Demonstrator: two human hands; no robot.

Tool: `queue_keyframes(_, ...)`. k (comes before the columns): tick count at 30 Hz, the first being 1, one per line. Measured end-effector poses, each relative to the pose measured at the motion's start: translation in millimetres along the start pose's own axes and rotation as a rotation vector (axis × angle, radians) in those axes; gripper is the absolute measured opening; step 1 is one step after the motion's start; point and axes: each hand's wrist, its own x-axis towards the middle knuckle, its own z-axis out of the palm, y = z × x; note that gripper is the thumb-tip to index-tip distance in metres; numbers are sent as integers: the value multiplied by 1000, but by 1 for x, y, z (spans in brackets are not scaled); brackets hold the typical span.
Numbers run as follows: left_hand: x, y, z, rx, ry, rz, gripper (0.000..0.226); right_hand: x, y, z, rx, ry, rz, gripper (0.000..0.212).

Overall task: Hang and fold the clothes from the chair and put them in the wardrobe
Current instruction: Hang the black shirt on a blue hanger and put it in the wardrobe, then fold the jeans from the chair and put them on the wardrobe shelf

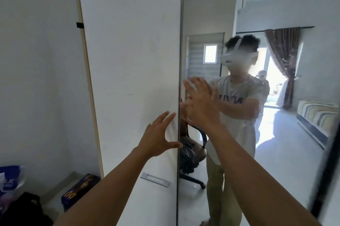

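Head view: both hands work the wardrobe (132, 50) doors. The left hand (158, 137) has its fingers spread straight and holds nothing, tips at the seam beside the mirror door (276, 161), while the right hand (200, 108) presses flat and open on the glass just past that seam. The clothes (185, 159) show only in reflection below the right fingers, heaped on the chair (195, 179) behind the person. The step seems to be opening the wardrobe, which next calls for shifting a door, perhaps by the handle (155, 179) below the left fingers.
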Motion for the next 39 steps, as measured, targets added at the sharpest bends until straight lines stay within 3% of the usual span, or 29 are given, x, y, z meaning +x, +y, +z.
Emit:
queue_keyframes(3,-18,38,22,-26,3,73,105,-65,32,-20,228,49,126,67)
queue_keyframes(9,-27,153,90,-190,-93,160,89,-225,133,-71,424,110,402,56)
queue_keyframes(12,-27,230,135,-245,-178,205,86,-308,181,-89,359,68,537,45)
queue_keyframes(17,-36,336,206,-355,-270,285,103,-414,262,-108,280,-51,762,58)
queue_keyframes(22,-44,380,252,-457,-278,155,122,-455,305,-122,293,-252,770,84)
queue_keyframes(26,-52,392,260,-442,-197,94,125,-453,319,-130,301,-325,804,79)
queue_keyframes(35,-121,422,246,-396,-63,18,99,-488,309,-168,258,-242,742,72)
queue_keyframes(39,-176,448,230,-389,-45,48,100,-515,292,-205,252,-249,743,71)
